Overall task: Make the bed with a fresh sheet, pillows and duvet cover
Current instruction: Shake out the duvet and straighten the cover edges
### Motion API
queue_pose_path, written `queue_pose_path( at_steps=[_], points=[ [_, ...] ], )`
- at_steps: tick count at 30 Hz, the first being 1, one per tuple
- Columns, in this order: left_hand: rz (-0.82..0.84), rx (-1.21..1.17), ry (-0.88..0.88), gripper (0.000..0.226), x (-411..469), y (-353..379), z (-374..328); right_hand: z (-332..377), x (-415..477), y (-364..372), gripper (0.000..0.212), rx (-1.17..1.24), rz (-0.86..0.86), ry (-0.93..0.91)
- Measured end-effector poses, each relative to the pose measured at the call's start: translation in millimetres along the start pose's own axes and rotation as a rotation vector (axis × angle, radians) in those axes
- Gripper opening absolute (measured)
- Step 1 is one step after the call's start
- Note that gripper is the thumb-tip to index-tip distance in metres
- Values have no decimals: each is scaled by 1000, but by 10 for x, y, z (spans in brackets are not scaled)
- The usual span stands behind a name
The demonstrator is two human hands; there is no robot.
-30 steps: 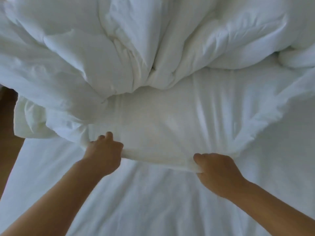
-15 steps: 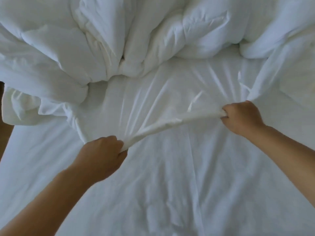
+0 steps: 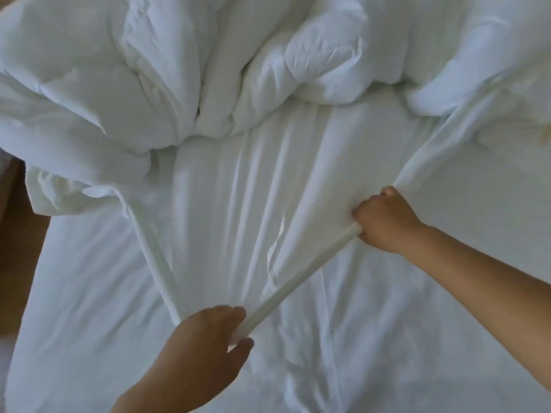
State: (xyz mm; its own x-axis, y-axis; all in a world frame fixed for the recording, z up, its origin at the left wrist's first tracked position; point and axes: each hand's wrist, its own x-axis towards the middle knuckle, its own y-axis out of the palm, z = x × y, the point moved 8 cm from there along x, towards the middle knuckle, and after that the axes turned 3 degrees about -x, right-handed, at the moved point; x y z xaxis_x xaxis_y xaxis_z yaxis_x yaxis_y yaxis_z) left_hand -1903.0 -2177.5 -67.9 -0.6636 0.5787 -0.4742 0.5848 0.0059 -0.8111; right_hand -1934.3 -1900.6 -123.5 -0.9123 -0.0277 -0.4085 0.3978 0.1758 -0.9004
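Note:
A white duvet cover [image 3: 238,189] lies stretched over the bed, its hem pulled taut between my two hands. My left hand [image 3: 205,350] grips the hem near the bottom centre. My right hand [image 3: 384,222] grips the same hem farther up and to the right. The puffy white duvet [image 3: 149,70] is bunched in a heap across the top of the view. Beneath everything lies the white fitted sheet [image 3: 387,338], creased but flat. No pillows are in view.
A brown floor or bed-frame strip [image 3: 21,257] shows along the bed's left edge. A loose fold of white fabric [image 3: 50,192] hangs over that edge.
My left hand has drawn the hem down toward me. My right hand moved right and up along the hem, then stayed put. The cover's edge now runs taut between them, and the view has shifted.

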Motion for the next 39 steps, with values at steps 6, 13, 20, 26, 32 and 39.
queue_pose_path(
  at_steps=[6, 13, 20, 26, 32, 39],
  points=[
    [175, 150, 183, 33, 855, 514, -484, -572, -1411, -30, 57, 196, -285, 132],
    [290, 102, 197, 20, 1046, 902, -1201, -493, -1551, 512, 18, 90, 73, 184],
    [263, 347, 43, 24, 313, 679, 303, 777, -585, 574, 21, 287, 216, -23],
    [59, 760, 124, 26, 474, -35, 1427, 2657, -216, 37, 20, 590, 268, -323],
    [37, 968, 176, 35, 1043, -344, 1951, 2894, -15, -479, 22, 944, 164, -109],
    [59, 521, 221, 35, 421, -703, 2003, 2437, -221, -79, 33, 451, 269, 196]
  ],
)
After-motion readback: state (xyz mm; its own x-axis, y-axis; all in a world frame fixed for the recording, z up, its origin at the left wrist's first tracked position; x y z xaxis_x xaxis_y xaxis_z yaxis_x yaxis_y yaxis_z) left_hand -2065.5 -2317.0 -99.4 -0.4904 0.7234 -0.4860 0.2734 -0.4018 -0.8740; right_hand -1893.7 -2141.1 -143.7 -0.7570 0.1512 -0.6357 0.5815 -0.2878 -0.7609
